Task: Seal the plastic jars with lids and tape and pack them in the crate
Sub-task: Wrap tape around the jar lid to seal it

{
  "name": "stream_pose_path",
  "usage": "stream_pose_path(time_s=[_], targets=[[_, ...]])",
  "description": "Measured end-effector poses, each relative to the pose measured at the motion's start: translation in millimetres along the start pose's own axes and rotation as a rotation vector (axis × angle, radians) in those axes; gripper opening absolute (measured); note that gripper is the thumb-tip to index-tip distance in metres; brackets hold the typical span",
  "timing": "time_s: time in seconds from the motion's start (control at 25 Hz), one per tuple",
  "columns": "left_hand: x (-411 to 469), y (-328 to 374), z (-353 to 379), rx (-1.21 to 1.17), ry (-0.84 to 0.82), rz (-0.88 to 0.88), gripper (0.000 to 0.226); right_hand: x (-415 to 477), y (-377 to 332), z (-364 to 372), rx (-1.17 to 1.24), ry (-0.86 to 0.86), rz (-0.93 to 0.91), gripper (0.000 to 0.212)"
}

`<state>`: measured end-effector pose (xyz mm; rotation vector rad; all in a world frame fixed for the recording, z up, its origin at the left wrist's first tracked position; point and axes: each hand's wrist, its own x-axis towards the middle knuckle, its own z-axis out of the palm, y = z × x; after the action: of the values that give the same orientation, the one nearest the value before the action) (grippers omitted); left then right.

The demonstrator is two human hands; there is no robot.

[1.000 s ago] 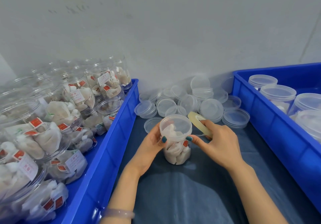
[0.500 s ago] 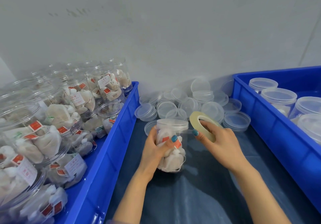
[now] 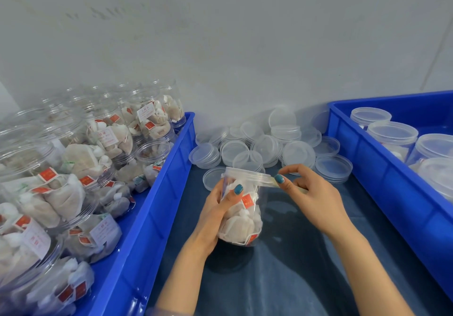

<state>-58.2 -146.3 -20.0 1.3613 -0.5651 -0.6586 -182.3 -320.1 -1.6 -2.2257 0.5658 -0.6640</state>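
Note:
A clear plastic jar [image 3: 245, 220] full of white sachets with red tags is tilted above the blue cloth, its lid [image 3: 245, 174] on. My left hand [image 3: 218, 207] grips the jar's side, thumb across the front. My right hand [image 3: 311, 193] holds the tape roll [image 3: 300, 189], mostly hidden under its fingers, and its thumb presses a strip of pale tape [image 3: 266, 180] against the lid's rim. The blue crate on the right [image 3: 382, 180] holds several lidded jars [image 3: 392, 135].
A blue crate on the left [image 3: 157, 207] is packed with open jars of sachets [image 3: 81, 168]. A heap of loose clear lids [image 3: 267, 146] lies against the grey wall behind the jar. Blue cloth [image 3: 294, 266] covers the surface between the crates.
The jar was lifted off the cloth and tilted. My right hand brought the tape roll against the lid's rim, and a strip of tape now runs along it.

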Motion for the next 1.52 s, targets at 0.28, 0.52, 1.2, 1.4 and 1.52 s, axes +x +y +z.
stream_pose_path(time_s=[0.28, 0.52, 1.2, 1.4, 1.52], targets=[[-8.5, 1.9, 7.3, -0.037, -0.118, -0.023, 0.082, 1.3, -2.4, -4.0, -0.092, -0.219, 0.044, 0.044], [-13.6, 5.1, 3.7, -0.033, -0.284, -0.157, 0.073, -1.3, 5.2, -10.8, 0.22, -0.469, -0.079, 0.059], [-4.8, 5.9, 20.3, 0.681, 0.266, 0.144, 0.084, -3.6, -8.5, -11.0, -0.168, -0.317, -0.029, 0.057], [-5.4, 13.1, 5.7, 0.32, 0.191, 0.05, 0.059, -7.4, -16.7, -10.1, -0.292, -0.15, -0.099, 0.042], [-9.0, 17.0, 7.9, 0.12, 0.093, -0.006, 0.066, -7.5, -16.8, -12.5, -0.306, -0.123, -0.062, 0.052]])
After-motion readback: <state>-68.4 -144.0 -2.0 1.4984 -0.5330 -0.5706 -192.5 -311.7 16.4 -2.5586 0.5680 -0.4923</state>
